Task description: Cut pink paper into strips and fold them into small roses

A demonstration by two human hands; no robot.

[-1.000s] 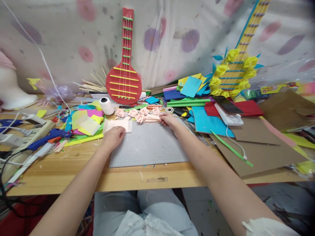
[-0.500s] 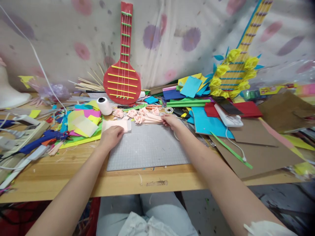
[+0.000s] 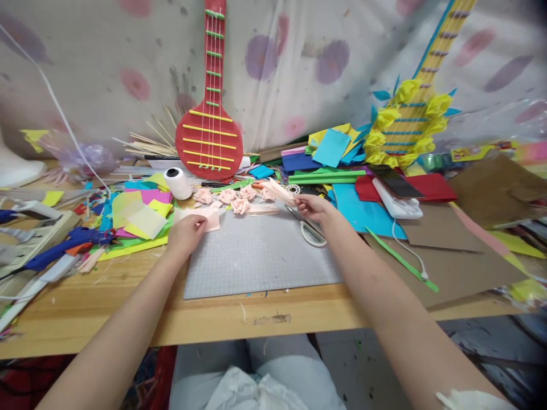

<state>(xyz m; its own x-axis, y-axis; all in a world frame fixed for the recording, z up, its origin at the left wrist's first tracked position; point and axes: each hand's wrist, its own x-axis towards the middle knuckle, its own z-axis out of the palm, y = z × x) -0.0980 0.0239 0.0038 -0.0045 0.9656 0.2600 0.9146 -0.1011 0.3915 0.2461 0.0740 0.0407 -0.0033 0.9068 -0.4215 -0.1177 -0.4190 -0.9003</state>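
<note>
My left hand (image 3: pixel 187 234) is closed, fingers pinched at a pale pink sheet of paper (image 3: pixel 212 217) on the left corner of the grey cutting mat (image 3: pixel 260 256). Between the fingertips of my right hand (image 3: pixel 315 208) is a pale pink paper strip (image 3: pixel 277 191), raised above the mat and pointing left. Just below that hand lie scissors (image 3: pixel 314 234) with a pale handle. Several pink paper flowers (image 3: pixel 241 205) sit along the mat's far edge, and another pink strip (image 3: pixel 262 210) lies flat beside them.
A white thread spool (image 3: pixel 178 185) stands behind the left hand. A blue glue gun (image 3: pixel 70 245) and power strip lie at far left. A red paper lute (image 3: pixel 209 139) and a yellow, flower-trimmed one (image 3: pixel 404 131) lean at the back. Brown cardboard (image 3: pixel 448 267) covers the right side.
My right hand has lifted a pink strip off the pile near the flowers, uncovering the scissors. My left hand has shifted slightly left, and its pink paper is now raised and tilted somewhat.
</note>
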